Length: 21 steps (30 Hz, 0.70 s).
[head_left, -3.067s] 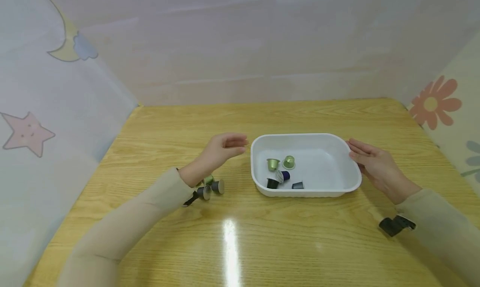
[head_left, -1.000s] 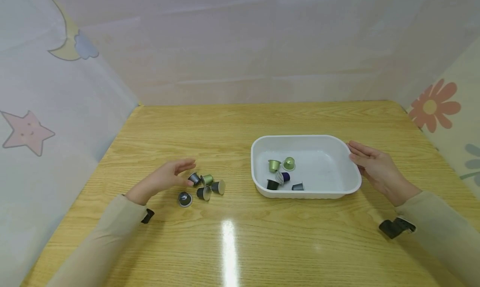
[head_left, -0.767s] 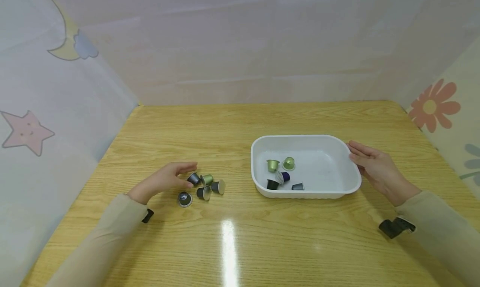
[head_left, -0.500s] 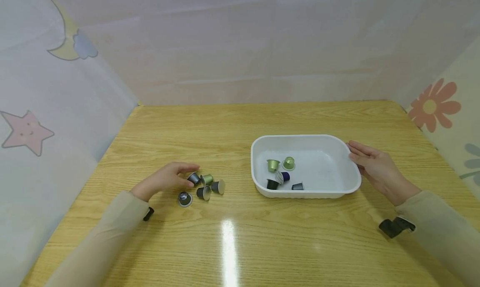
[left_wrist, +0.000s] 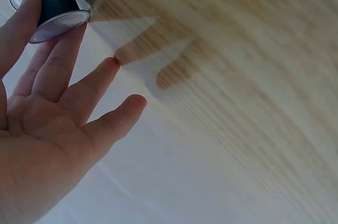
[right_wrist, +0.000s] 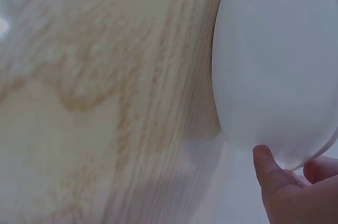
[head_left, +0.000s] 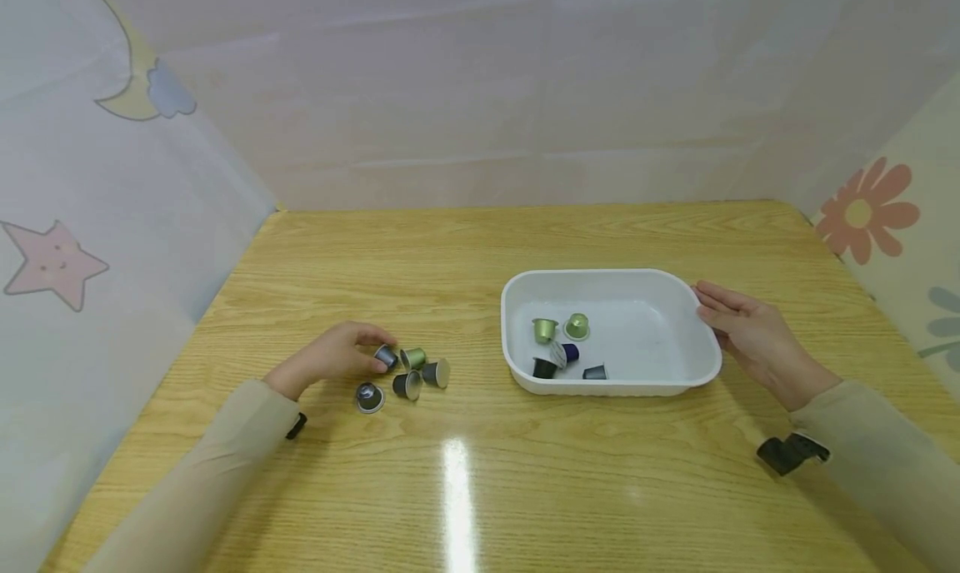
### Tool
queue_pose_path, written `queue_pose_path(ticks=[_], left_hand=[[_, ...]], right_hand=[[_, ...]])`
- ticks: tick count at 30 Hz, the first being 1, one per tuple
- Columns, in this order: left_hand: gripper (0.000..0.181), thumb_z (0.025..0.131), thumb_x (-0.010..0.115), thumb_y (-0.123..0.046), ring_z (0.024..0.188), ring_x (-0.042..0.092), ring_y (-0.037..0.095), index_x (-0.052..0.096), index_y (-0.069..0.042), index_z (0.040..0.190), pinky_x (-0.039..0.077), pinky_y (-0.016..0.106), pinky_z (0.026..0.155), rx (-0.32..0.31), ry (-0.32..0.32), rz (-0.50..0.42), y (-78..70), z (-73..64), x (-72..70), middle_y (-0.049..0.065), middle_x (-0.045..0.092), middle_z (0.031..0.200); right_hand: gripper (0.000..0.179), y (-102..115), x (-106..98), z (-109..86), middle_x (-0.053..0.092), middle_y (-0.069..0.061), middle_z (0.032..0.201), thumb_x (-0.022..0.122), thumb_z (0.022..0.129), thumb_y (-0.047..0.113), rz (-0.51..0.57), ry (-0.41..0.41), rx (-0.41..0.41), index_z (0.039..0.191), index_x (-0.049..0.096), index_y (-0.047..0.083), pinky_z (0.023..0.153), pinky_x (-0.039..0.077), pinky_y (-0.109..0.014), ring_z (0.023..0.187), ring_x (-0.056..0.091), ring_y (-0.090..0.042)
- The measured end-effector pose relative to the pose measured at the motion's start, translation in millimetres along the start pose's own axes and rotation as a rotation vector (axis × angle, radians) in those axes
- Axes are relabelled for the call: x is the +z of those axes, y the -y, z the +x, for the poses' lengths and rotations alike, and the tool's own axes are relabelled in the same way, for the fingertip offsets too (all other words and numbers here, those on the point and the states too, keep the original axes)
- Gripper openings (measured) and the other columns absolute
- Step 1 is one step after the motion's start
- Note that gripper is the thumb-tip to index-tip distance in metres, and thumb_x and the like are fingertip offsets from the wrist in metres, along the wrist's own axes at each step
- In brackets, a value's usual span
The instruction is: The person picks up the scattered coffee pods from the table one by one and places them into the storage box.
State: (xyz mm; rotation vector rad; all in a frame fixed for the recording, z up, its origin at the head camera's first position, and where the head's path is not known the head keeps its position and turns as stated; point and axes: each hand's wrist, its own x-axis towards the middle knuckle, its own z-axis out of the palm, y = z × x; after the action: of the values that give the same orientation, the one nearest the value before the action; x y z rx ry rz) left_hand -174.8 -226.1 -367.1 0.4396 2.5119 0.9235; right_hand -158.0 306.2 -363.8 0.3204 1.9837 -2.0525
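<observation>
A dark blue-grey coffee capsule (head_left: pixel 386 356) is pinched between the thumb and fingers of my left hand (head_left: pixel 333 360), at the left end of a small group. In the left wrist view the same capsule (left_wrist: pixel 57 5) shows its foil rim against the fingers, while two other fingers spread away from it. Close beside it lie a green capsule (head_left: pixel 413 358), two grey capsules (head_left: pixel 408 385) with pale lids, and a dark capsule (head_left: pixel 369 397) lid down. My right hand (head_left: pixel 759 333) holds the right end of a white tray (head_left: pixel 615 386), thumb at the rim and fingers along the outer wall (right_wrist: pixel 274 71).
Inside the tray, toward its left, sit two green capsules (head_left: pixel 577 326), a purple one (head_left: pixel 571 352), a black one (head_left: pixel 544 368) and a grey one (head_left: pixel 595 372). The wooden table (head_left: pixel 480 240) meets a pale hanging cloth (head_left: pixel 465 98) at its back edge.
My left hand has moved from beside the tray back to the loose capsules and closed its fingertips on the blue-grey one. The right hand stays on the tray.
</observation>
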Motion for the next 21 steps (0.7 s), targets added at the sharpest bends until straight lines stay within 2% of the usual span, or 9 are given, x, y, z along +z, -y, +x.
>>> queue_pose_path(ticks=[5,7,10,12,14,15,21], left_hand=[[0.040,0.089,0.072,-0.014,0.126,0.048,0.041,0.062,0.002,0.125,0.035,0.057,0.106,-0.027,-0.024,-0.033,-3.2,-0.4,-3.5,0.020,0.061,0.128],[0.041,0.089,0.072,-0.013,0.126,0.048,0.041,0.061,0.003,0.126,0.036,0.056,0.106,-0.038,-0.043,-0.075,-5.1,-0.3,-3.9,0.021,0.060,0.129],[0.044,0.091,0.070,-0.012,0.124,0.051,0.038,0.058,0.005,0.129,0.041,0.051,0.103,-0.059,-0.077,-0.146,-9.2,-0.6,-3.5,0.022,0.059,0.129],[0.046,0.091,0.069,-0.011,0.123,0.053,0.038,0.055,0.006,0.132,0.044,0.048,0.101,-0.061,-0.096,-0.197,-12.4,-0.9,-2.9,0.023,0.059,0.129],[0.049,0.092,0.069,-0.012,0.123,0.053,0.036,0.052,0.007,0.134,0.046,0.046,0.100,-0.062,-0.107,-0.248,-16.6,-0.9,-2.0,0.022,0.059,0.129],[0.051,0.092,0.068,-0.013,0.123,0.053,0.036,0.051,0.007,0.135,0.046,0.045,0.101,-0.060,-0.112,-0.267,-18.8,-0.9,-1.3,0.022,0.058,0.130],[0.054,0.093,0.069,-0.020,0.125,0.052,0.035,0.050,0.005,0.136,0.043,0.047,0.103,-0.059,-0.152,-0.318,-29.8,0.6,4.3,0.019,0.058,0.131]], right_hand=[[0.080,0.3,-0.2,-0.7,0.015,-0.009,0.155,0.064,0.095,0.021,0.008,0.002,-0.001,0.154,0.013,0.004,0.076,0.051,-0.012,0.088,0.059,0.015],[0.081,0.3,-0.4,-1.1,0.031,0.001,0.151,0.065,0.094,0.021,0.018,0.004,-0.006,0.154,0.014,0.003,0.076,0.052,-0.013,0.088,0.059,0.014],[0.081,0.1,-0.5,-1.5,0.033,0.003,0.149,0.065,0.094,0.021,0.020,0.010,-0.010,0.154,0.013,0.003,0.077,0.052,-0.013,0.088,0.059,0.014],[0.081,0.0,-0.5,-1.6,0.031,0.001,0.150,0.064,0.095,0.020,0.021,0.015,-0.011,0.154,0.013,0.003,0.077,0.052,-0.013,0.089,0.059,0.014],[0.081,-0.1,-0.2,-1.5,0.014,-0.009,0.155,0.064,0.095,0.021,0.016,0.018,-0.008,0.154,0.012,0.003,0.078,0.051,-0.013,0.089,0.059,0.015],[0.081,-0.1,-0.2,-1.4,0.011,-0.011,0.156,0.063,0.095,0.021,0.014,0.020,-0.007,0.154,0.011,0.004,0.078,0.051,-0.012,0.089,0.059,0.015],[0.080,0.3,0.0,-2.0,0.009,-0.013,0.156,0.063,0.096,0.022,0.004,0.024,0.000,0.154,0.011,0.004,0.078,0.051,-0.013,0.089,0.058,0.016]])
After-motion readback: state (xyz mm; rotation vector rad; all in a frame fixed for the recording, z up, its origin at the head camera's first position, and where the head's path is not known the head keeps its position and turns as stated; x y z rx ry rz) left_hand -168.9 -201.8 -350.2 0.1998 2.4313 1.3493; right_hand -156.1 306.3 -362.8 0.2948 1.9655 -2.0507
